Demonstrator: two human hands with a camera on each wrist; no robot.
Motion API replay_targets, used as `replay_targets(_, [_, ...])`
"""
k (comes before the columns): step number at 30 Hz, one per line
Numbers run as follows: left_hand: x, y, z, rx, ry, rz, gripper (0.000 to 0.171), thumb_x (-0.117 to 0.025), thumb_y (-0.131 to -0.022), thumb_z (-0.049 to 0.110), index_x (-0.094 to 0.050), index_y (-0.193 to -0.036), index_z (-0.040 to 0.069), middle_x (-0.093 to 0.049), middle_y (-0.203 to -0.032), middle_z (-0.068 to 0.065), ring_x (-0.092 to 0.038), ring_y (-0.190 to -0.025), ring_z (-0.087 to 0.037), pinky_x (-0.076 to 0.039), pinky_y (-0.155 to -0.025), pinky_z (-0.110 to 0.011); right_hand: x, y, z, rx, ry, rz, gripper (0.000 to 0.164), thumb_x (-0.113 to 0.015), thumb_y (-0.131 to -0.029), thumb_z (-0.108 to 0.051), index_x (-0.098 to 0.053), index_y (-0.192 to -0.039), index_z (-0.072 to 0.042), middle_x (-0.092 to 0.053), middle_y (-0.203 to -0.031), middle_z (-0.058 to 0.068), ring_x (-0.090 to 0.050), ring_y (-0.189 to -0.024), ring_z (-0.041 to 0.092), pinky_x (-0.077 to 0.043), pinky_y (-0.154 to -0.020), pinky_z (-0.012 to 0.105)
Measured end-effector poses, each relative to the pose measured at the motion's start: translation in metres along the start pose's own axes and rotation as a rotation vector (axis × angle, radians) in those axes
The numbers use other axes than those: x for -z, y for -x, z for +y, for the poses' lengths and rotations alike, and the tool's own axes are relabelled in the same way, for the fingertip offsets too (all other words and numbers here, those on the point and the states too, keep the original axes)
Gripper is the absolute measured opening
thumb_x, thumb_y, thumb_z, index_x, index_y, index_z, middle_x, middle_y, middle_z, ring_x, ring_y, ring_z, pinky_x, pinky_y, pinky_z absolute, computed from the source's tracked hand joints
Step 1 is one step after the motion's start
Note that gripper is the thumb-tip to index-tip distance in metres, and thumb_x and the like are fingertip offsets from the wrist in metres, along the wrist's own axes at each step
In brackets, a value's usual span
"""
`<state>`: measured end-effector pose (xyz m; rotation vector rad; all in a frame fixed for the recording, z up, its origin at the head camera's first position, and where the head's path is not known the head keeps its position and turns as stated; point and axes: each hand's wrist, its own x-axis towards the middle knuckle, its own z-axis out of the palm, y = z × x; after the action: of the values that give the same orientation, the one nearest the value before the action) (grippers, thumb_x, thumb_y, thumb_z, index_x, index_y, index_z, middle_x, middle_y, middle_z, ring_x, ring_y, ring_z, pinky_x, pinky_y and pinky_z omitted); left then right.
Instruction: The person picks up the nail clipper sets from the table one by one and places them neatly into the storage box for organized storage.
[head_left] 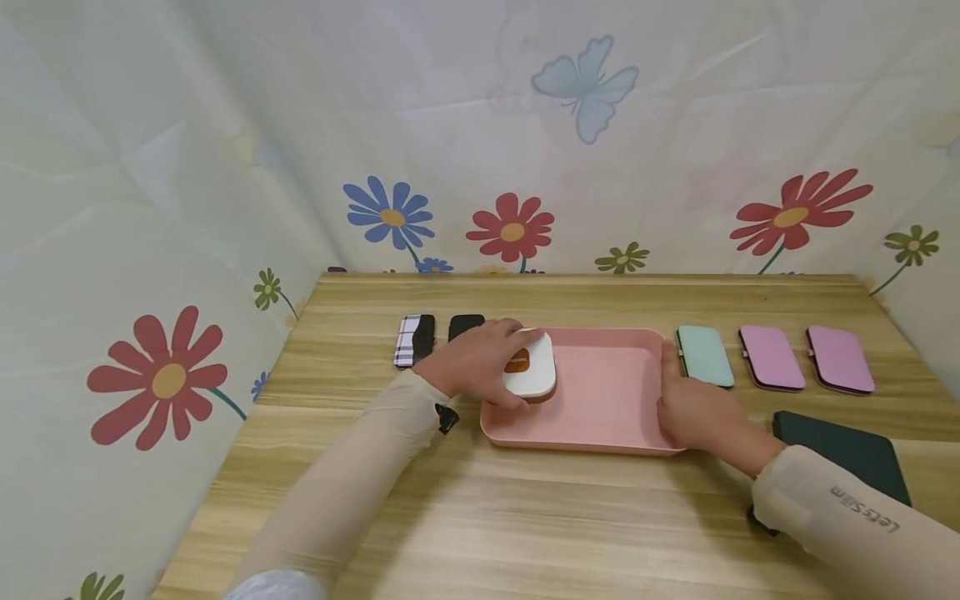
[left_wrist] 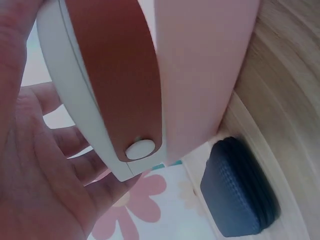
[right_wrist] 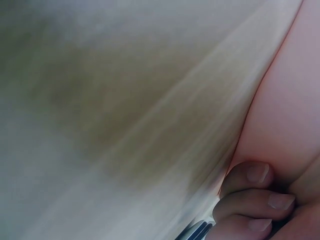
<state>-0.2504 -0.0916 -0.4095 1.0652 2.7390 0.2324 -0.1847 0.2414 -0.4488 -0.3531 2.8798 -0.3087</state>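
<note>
My left hand (head_left: pixel 480 358) grips a white rounded-square case (head_left: pixel 534 375) over the left end of a pink tray (head_left: pixel 600 442). A brown leather-like strap (left_wrist: pixel 120 75) with a white snap button (left_wrist: pixel 140 149) runs round the case's side, and a small brown label sits on top. Thumb and fingers spread along opposite edges of the case. At the tray's right end, my right hand (head_left: pixel 697 417) holds the wall, its thumb side along the rim. Curled fingers (right_wrist: pixel 250 200) show against the tray's pink wall in the right wrist view.
Left of the tray lie a plaid-and-black case (head_left: pixel 414 340) and a black case (head_left: pixel 467 323), partly behind the left hand. On the right are a mint case (head_left: pixel 705 357), two pink-purple cases (head_left: pixel 772 358) and a dark green flat case (head_left: pixel 847 454). Flowered cloth (head_left: pixel 450 100) hangs behind the wooden table (head_left: pixel 525 525).
</note>
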Motion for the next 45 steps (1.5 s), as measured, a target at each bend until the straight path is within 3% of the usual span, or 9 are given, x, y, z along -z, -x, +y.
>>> replay_targets(8, [0.000, -0.008, 0.003, -0.042, -0.016, 0.006, 0.109, -0.078, -0.069, 0.067, -0.031, -0.158, 0.025, -0.042, -0.149, -0.005, -0.043, -0.129, -0.021, -0.047, -0.103, -0.036, 0.000, -0.001, -0.001, -0.003, -0.023, -0.014, 0.081, -0.038, -0.098, -0.014, 0.016, -0.152, 0.013, -0.048, -0.054, 0.000, -0.041, -0.043, 0.014, -0.026, -0.043, 0.029])
replay_targets(16, [-0.005, -0.013, 0.009, -0.025, 0.016, -0.050, 0.109, -0.082, -0.069, 0.061, -0.029, -0.159, 0.027, -0.038, -0.151, -0.004, -0.041, -0.129, -0.019, -0.047, -0.101, -0.032, -0.001, -0.001, -0.001, 0.005, -0.015, -0.010, 0.079, -0.037, -0.098, -0.014, 0.013, -0.152, 0.015, -0.048, -0.053, 0.000, -0.041, -0.042, 0.014, -0.026, -0.042, 0.029])
replay_targets(25, [-0.011, -0.014, 0.011, -0.017, -0.008, -0.091, 0.103, -0.082, -0.072, 0.056, -0.032, -0.157, 0.025, -0.036, -0.155, -0.004, -0.039, -0.135, -0.024, -0.044, -0.106, -0.037, -0.001, 0.000, -0.001, 0.009, -0.025, -0.003, 0.079, -0.037, -0.100, -0.015, 0.014, -0.152, 0.013, -0.049, -0.055, 0.001, -0.045, -0.044, 0.016, -0.029, -0.042, 0.030])
replay_targets(32, [-0.020, -0.016, 0.007, -0.027, -0.007, -0.082, 0.105, -0.080, -0.072, 0.062, -0.031, -0.158, 0.026, -0.028, -0.161, 0.000, -0.029, -0.146, -0.023, -0.024, -0.121, -0.043, -0.001, 0.002, 0.000, 0.011, -0.031, 0.010, 0.078, -0.037, -0.099, -0.014, 0.015, -0.152, 0.013, -0.048, -0.053, 0.000, -0.042, -0.042, 0.014, -0.026, -0.042, 0.029])
replay_targets(45, [-0.022, -0.018, 0.008, -0.008, 0.003, -0.058, 0.105, -0.080, -0.073, 0.062, -0.031, -0.157, 0.022, -0.029, -0.159, 0.000, -0.027, -0.147, -0.023, -0.027, -0.120, -0.042, 0.002, 0.003, -0.001, -0.015, -0.044, -0.025, 0.080, -0.034, -0.099, -0.014, 0.022, -0.151, 0.009, -0.049, -0.054, 0.001, -0.042, -0.042, 0.015, -0.027, -0.041, 0.029])
